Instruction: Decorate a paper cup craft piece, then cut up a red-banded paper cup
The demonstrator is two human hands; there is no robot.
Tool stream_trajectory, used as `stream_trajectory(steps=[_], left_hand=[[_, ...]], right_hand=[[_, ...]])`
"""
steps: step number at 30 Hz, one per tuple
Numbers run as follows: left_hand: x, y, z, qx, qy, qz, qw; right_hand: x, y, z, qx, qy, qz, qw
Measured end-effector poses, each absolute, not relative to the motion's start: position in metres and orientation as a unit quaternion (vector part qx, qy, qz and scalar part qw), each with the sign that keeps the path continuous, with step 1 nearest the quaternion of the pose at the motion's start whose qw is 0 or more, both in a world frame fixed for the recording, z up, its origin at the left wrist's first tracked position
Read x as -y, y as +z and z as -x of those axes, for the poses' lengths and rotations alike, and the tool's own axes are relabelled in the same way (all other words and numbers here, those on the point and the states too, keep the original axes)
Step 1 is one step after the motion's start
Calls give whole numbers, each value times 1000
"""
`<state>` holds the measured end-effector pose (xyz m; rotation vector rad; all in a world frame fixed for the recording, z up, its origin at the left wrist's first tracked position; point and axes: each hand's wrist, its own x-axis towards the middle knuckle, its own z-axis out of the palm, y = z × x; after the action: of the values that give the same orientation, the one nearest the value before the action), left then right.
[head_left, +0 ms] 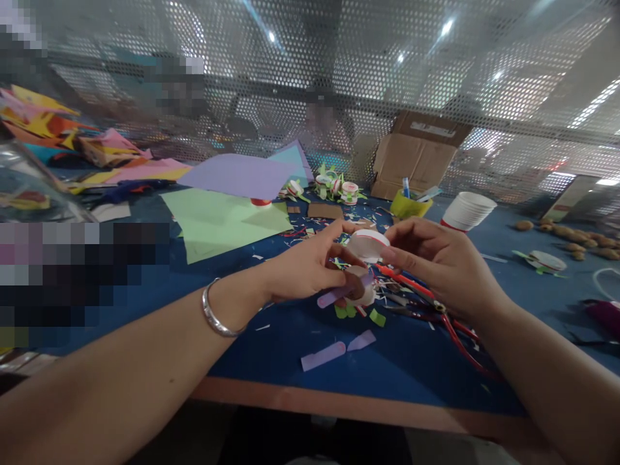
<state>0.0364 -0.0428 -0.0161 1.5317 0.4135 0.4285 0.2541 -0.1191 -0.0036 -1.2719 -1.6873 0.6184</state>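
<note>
My right hand (431, 255) pinches the rim of a short, round white paper-cup piece (369, 247) with a red line on its edge. The fingertips of my left hand (314, 261) reach the same piece from the other side. Between the left thumb and fingers sits a purple paper strip (329, 298). Just below them is another pale paper piece (364, 294), partly hidden by the fingers. Two more purple paper pieces (323, 355) lie on the blue table (416, 368). Scissors with red handles (455, 329) rest under my right hand.
Light green (227, 223) and purple paper sheets (237, 174) lie at the back left. Behind my hands are several small cup crafts (349, 192), a yellow-green holder (411, 205), stacked paper cups (467, 210) and a cardboard box (416, 155). Peanuts (581, 239) lie at right.
</note>
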Motion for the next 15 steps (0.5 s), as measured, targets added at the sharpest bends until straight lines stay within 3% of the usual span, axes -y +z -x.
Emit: stream_trajectory(steps=[5, 15], left_hand=[[43, -11, -35, -215, 162, -640, 719], [34, -12, -29, -218, 131, -648, 718]], right_hand=[[120, -3, -253, 759, 184, 489, 389], [123, -8, -252, 777, 245, 460, 355]])
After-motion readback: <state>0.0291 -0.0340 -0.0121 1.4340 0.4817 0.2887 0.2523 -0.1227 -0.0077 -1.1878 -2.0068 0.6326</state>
